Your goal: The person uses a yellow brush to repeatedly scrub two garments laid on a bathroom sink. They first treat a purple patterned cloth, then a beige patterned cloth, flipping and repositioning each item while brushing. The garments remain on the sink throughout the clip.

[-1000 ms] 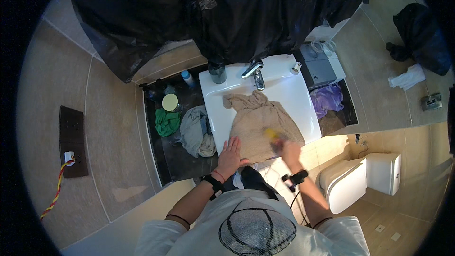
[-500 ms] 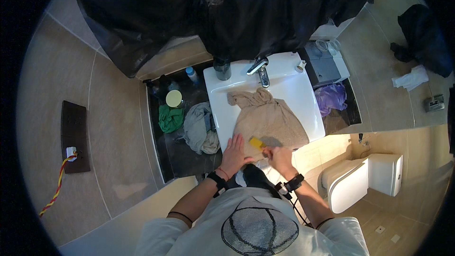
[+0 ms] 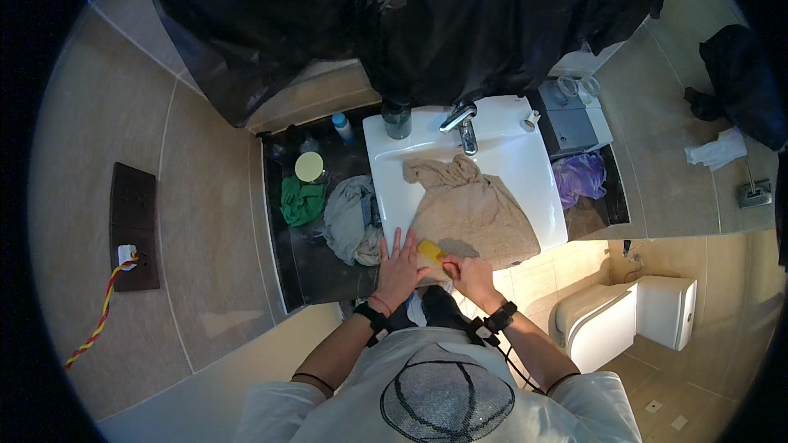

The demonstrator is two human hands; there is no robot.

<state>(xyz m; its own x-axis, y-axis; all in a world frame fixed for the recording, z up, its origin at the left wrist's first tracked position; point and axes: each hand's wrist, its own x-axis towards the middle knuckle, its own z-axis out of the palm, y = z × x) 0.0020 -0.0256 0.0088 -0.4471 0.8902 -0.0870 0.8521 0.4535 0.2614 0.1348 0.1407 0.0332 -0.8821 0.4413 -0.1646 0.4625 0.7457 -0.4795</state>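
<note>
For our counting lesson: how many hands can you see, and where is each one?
2. The left hand lies spread at the near left corner of the brown towel; to its right, the right hand grips a yellow tool. No others seem hidden.

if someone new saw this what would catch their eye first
Probably the black sheeting hanging across the top. Below, a tan towel covers part of the white sink, with a bright yellow tool in the right hand and the left hand at the towel's near left edge.
</note>
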